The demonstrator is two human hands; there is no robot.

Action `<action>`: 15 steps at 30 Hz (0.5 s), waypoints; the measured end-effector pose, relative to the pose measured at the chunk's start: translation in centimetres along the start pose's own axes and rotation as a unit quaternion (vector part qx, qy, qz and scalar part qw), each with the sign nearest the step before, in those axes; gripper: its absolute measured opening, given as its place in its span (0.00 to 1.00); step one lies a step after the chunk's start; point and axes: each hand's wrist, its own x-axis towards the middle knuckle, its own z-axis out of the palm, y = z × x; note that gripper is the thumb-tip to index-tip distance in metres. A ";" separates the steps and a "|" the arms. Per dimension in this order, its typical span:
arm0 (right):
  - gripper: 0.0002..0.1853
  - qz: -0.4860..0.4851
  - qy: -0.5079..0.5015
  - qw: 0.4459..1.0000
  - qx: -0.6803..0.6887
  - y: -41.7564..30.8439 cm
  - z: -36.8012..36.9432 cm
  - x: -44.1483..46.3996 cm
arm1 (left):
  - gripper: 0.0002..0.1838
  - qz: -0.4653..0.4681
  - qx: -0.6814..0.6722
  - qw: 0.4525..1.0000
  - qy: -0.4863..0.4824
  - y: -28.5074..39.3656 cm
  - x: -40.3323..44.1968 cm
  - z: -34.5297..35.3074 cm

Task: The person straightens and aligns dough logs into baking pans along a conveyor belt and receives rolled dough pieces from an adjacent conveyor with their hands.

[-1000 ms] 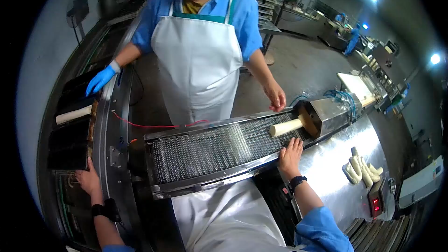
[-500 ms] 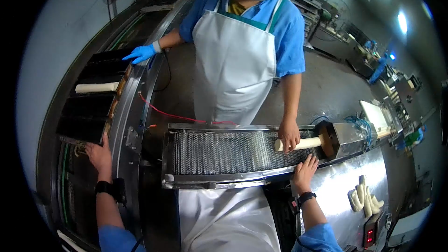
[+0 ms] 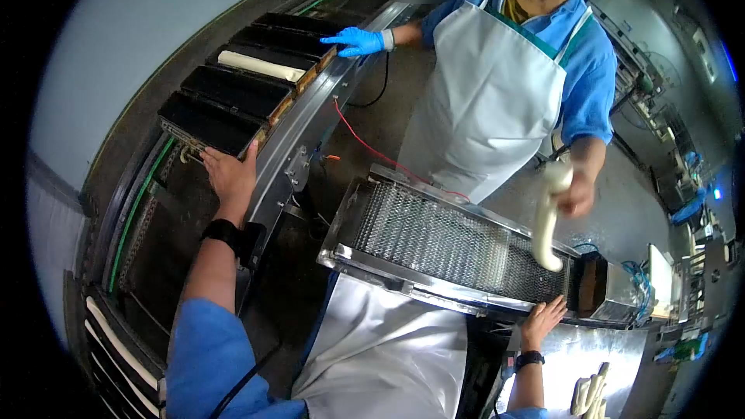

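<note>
My left hand point(image 3: 231, 178) is against the near end of a set of dark baking tins point(image 3: 209, 120), fingers spread, thumb up along the rim. One dough roll point(image 3: 260, 65) lies in a middle tin. On the right, my right hand point(image 3: 543, 321) rests with spread fingers on the near edge of the mesh conveyor point(image 3: 434, 233), holding nothing. Above the conveyor's right end, a co-worker's bare hand point(image 3: 578, 192) holds up a long piece of dough point(image 3: 548, 217), slightly blurred. The co-worker's blue-gloved hand point(image 3: 355, 42) touches the far side of the tins.
The co-worker in a white apron point(image 3: 489, 101) stands across the conveyor. A metal housing point(image 3: 621, 291) sits at its right end. Several dough pieces point(image 3: 591, 394) lie on the steel table point(image 3: 621, 345). More filled tins point(image 3: 120, 341) are at lower left.
The view has swung left. The co-worker's bare hand has taken hold of the dough on the conveyor and lifted it off. My hands remain at the tins and the conveyor edge.
</note>
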 end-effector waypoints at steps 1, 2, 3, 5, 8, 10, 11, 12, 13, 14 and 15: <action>0.33 -0.001 0.001 1.000 -0.002 -0.1 -0.1 0.2 | 0.61 -0.012 -0.009 1.000 -0.003 0.2 -0.1 -0.1; 0.33 0.004 -0.006 1.000 -0.001 -0.2 -0.2 0.2 | 0.61 -0.010 -0.012 1.000 -0.004 0.0 -0.1 0.2; 0.33 0.012 -0.011 1.000 0.001 -0.3 -0.4 0.1 | 0.62 -0.006 -0.005 1.000 0.005 -0.4 0.2 0.5; 0.33 0.019 -0.008 1.000 -0.004 -0.4 -0.5 0.1 | 0.62 0.007 -0.004 1.000 0.010 -0.4 0.9 1.2; 0.33 -0.004 -0.011 0.999 -0.030 -0.3 -0.2 0.0 | 0.62 0.004 0.006 1.000 0.005 -0.4 1.0 1.3; 0.33 0.004 -0.011 1.000 -0.024 -0.4 -0.2 -0.1 | 0.62 0.009 0.003 1.000 -0.003 -0.5 1.3 1.4; 0.33 0.006 -0.017 1.000 -0.018 -0.4 -0.1 -0.2 | 0.62 0.008 0.007 1.000 -0.012 -0.4 1.5 1.3; 0.33 0.007 -0.017 1.000 -0.017 -0.5 -0.2 -0.2 | 0.62 0.008 0.007 1.000 -0.010 -0.2 1.5 1.3; 0.33 0.008 -0.010 1.000 -0.023 -0.7 -0.3 -0.2 | 0.62 0.011 0.008 1.000 -0.009 -0.1 1.4 1.3; 0.32 0.007 -0.003 1.000 -0.029 -0.9 -0.4 -0.4 | 0.62 0.011 0.011 1.000 -0.007 -0.4 1.1 1.2; 0.32 0.002 -0.004 1.000 -0.025 -1.1 -0.4 -0.3 | 0.62 0.007 0.012 1.000 -0.003 -0.4 1.0 1.1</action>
